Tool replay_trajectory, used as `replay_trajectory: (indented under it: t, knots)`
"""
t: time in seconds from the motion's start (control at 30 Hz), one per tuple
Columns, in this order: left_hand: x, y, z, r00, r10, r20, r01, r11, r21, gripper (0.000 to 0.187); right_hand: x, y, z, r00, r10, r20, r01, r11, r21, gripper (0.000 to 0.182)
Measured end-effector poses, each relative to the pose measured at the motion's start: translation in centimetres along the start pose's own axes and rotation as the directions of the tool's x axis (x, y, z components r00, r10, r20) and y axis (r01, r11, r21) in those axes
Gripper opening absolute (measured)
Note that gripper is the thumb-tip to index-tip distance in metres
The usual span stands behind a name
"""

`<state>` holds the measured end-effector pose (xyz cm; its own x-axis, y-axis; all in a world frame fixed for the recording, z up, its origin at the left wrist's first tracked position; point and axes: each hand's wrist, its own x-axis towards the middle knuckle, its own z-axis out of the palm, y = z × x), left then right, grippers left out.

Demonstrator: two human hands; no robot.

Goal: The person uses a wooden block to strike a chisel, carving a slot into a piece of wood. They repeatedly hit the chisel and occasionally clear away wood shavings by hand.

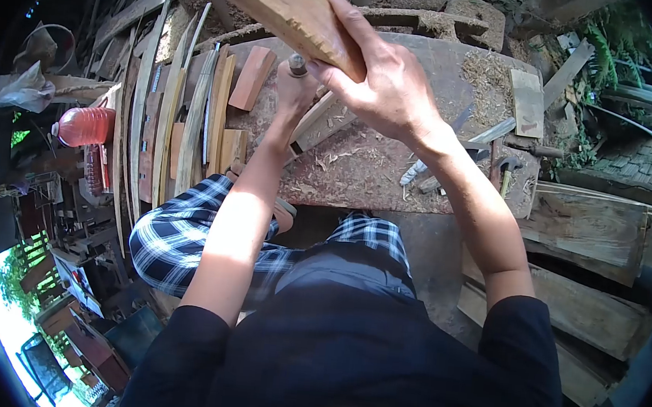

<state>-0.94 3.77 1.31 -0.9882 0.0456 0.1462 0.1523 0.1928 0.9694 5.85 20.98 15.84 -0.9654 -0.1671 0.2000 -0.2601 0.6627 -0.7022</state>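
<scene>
My right hand [394,85] is closed around the near end of a thick, brown wooden board [281,6], raised and slanting up to the left out of view. The board's lower edge looks rough and notched near my thumb. Under it, my left hand [295,96] makes a fist round a tool's round-ended handle [297,64]; the rest of that tool is hidden. Beside this fist, a narrow wooden piece [323,126] lies slanted on the worn workbench [359,179], among shavings. A reddish wood block [252,78] lies left of my left hand.
Long wood strips [167,112] line the bench's left side, near a bottle of pink liquid [84,126]. At right lie a hammer [532,148], a pale wood block [526,103] and sawdust [492,75]. Stacked planks [588,226] stand beyond the bench's right edge.
</scene>
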Motion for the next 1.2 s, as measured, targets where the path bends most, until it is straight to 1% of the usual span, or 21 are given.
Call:
replay_trajectory:
  t: [0.03, 0.07, 0.17, 0.23, 0.3, 0.37, 0.4, 0.43, 0.5, 0.57, 0.63, 0.7, 0.73, 0.77, 0.83, 0.87, 0.9, 0.97, 1.07, 1.13, 1.2]
  knots:
    - [-0.2, 0.5, 0.1, 1.0, 0.015, 0.001, -0.015, 0.997, -0.072, 0.017, 0.0, -0.1, 0.2, 0.999, -0.031, -0.014, 0.031, 1.0, 0.002, 0.079]
    - [-0.3, 1.1, 0.6, 0.986, 0.168, -0.019, -0.167, 0.945, -0.28, 0.015, 0.2, -0.2, 0.1, 0.975, 0.114, 0.192, -0.079, 0.98, -0.181, 0.076]
    - [-0.1, -0.3, 0.5, 0.989, 0.142, 0.032, -0.136, 0.979, -0.153, 0.019, 1.0, 1.1, 0.1, 0.974, 0.08, 0.21, -0.016, 0.956, -0.291, 0.079]
    - [-0.1, -0.2, 0.3, 0.997, 0.075, 0.032, -0.072, 0.995, -0.073, 0.02, 0.6, 0.0, -0.3, 0.982, 0.079, 0.17, -0.038, 0.972, -0.232, 0.079]
    - [-0.1, 0.0, 0.3, 1.0, 0.015, 0.021, -0.015, 1.0, 0.011, 0.022, 0.5, -0.5, 0.2, 0.999, -0.017, -0.033, 0.014, 0.998, -0.062, 0.078]
    - [-0.1, 0.7, 0.6, 0.983, 0.18, 0.021, -0.166, 0.942, -0.292, 0.026, 0.6, -0.6, 0.5, 0.999, 0.027, 0.043, -0.023, 0.994, -0.105, 0.078]
    - [0.1, 0.5, 0.1, 0.994, 0.081, 0.069, -0.059, 0.96, -0.275, 0.029, 1.0, -0.3, 0.6, 0.985, 0.046, 0.168, -0.008, 0.975, -0.222, 0.078]
    - [0.3, 0.3, 0.2, 0.993, 0.09, 0.074, -0.066, 0.959, -0.275, 0.029, 1.3, 0.0, 0.7, 0.955, 0.082, 0.285, 0.019, 0.942, -0.335, 0.079]
    - [0.2, 0.0, 0.6, 0.978, 0.204, 0.031, -0.194, 0.96, -0.199, 0.029, 1.5, -0.4, 0.7, 0.97, 0.057, 0.237, 0.023, 0.946, -0.322, 0.08]
    - [0.0, -0.5, 0.1, 1.0, 0.015, 0.004, -0.015, 1.0, -0.009, 0.029, 1.3, -1.6, 0.3, 0.996, 0.019, 0.082, -0.007, 0.99, -0.139, 0.081]
    - [-0.1, -0.6, -0.1, 0.995, 0.102, 0.018, -0.099, 0.99, -0.104, 0.028, 1.2, -1.7, 0.9, 0.998, 0.033, 0.05, -0.027, 0.994, -0.107, 0.079]
    - [0.2, -1.6, 0.7, 0.983, 0.177, -0.058, -0.186, 0.953, -0.24, 0.024, 1.2, -0.4, 1.1, 0.956, 0.108, 0.272, -0.015, 0.947, -0.322, 0.08]
    - [-0.1, -0.3, 1.4, 0.995, 0.041, -0.089, -0.08, 0.861, -0.503, 0.019, 1.3, 0.5, 1.4, 0.947, 0.145, 0.288, -0.089, 0.976, -0.2, 0.079]
    - [-0.4, 0.8, 1.0, 0.997, 0.076, -0.029, -0.081, 0.972, -0.222, 0.019, 1.0, 1.5, 2.1, 0.946, 0.142, 0.29, -0.084, 0.976, -0.202, 0.079]
    - [0.4, -1.7, -0.1, 0.994, -0.105, -0.03, 0.102, 0.991, -0.088, 0.024, 0.2, 3.6, 3.9, 0.976, 0.217, 0.023, -0.218, 0.966, 0.138, 0.079]
    - [0.2, -2.0, -0.3, 0.992, -0.118, -0.043, 0.12, 0.991, 0.056, 0.031, -0.1, 4.9, 4.4, 0.932, 0.348, 0.096, -0.361, 0.915, 0.179, 0.082]
    - [-0.3, -1.9, -0.6, 0.992, -0.117, -0.044, 0.119, 0.991, 0.059, 0.031, -0.8, 6.4, 5.1, 0.933, 0.347, 0.096, -0.359, 0.915, 0.182, 0.082]
    - [-1.0, -1.6, -0.7, 0.993, -0.102, -0.06, 0.091, 0.981, -0.169, 0.032, -2.6, 9.5, 6.7, 0.86, 0.461, 0.218, -0.453, 0.887, -0.087, 0.084]
    - [-1.3, -1.1, -1.6, 0.97, -0.191, -0.154, 0.12, 0.916, -0.382, 0.033, -6.4, 11.7, 9.1, 0.773, 0.561, 0.297, -0.506, 0.827, -0.245, 0.083]
    - [-1.5, -0.4, -2.2, 0.875, -0.35, -0.334, 0.091, 0.796, -0.598, 0.027, -8.1, 10.9, 9.6, 0.777, 0.562, 0.283, -0.486, 0.822, -0.299, 0.083]
    - [-1.2, -2.1, -4.0, 0.808, -0.437, -0.396, 0.067, 0.736, -0.674, 0.025, -9.3, 11.2, 10.5, 0.818, 0.533, 0.214, -0.448, 0.826, -0.343, 0.082]
